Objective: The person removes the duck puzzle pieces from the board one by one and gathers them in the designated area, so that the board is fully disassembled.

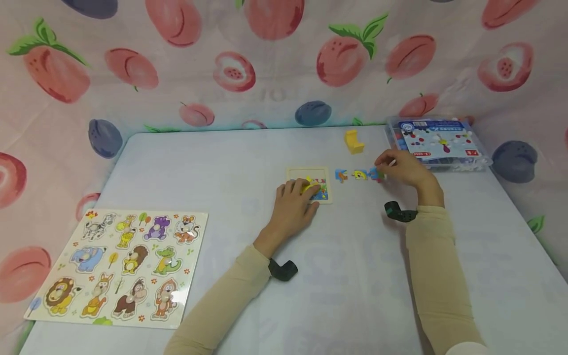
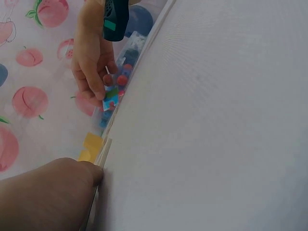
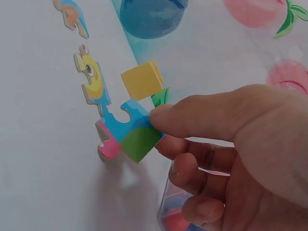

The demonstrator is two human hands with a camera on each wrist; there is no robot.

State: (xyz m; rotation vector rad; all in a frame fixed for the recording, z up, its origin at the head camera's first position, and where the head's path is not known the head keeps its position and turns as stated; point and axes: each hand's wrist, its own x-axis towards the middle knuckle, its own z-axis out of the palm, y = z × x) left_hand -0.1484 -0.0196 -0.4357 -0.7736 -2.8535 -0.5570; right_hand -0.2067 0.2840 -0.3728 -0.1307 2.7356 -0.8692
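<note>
Inside the table edge (image 1: pixel 248 131), puzzle pieces (image 1: pixel 360 175) line the gap between hands (image 1: pixel 290 208) (image 1: pixel 407 170).

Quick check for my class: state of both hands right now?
Left hand: open, resting on the pale rectangular wooden puzzle tray.
Right hand: holding a blue-and-green jigsaw piece.

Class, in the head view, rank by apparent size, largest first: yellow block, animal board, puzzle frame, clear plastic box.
1. Animal board
2. Clear plastic box
3. Puzzle frame, partly hidden by the left hand
4. Yellow block
</note>
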